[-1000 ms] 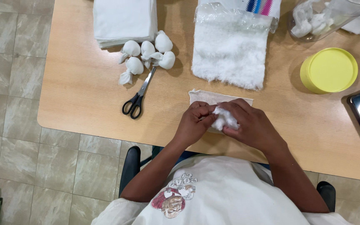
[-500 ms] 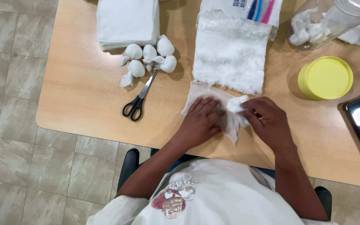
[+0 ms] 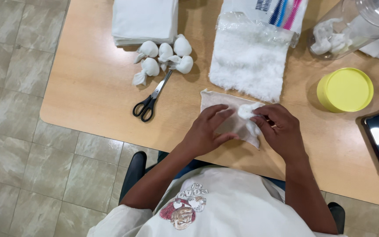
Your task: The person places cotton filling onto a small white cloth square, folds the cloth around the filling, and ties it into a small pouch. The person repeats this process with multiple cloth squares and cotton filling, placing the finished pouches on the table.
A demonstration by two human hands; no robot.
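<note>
A small square of thin white cloth [image 3: 224,115] lies flat on the wooden surface [image 3: 88,87] near its front edge, its far-left corner showing bare, with a fluffy tuft of white cotton [image 3: 246,110] resting on its right half.

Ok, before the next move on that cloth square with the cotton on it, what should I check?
1. Cloth square lies flat on the table: ok, left hand presses it down.
2. Cotton wad sits on the cloth: ok, right hand pinches it.
3. Wad centred on the square: cannot tell, hands cover it.
4. Scissors within reach, blades shut: ok.
5. Finished bundles apart from the work: ok.
6. Cotton sheet close by: ok.
</note>
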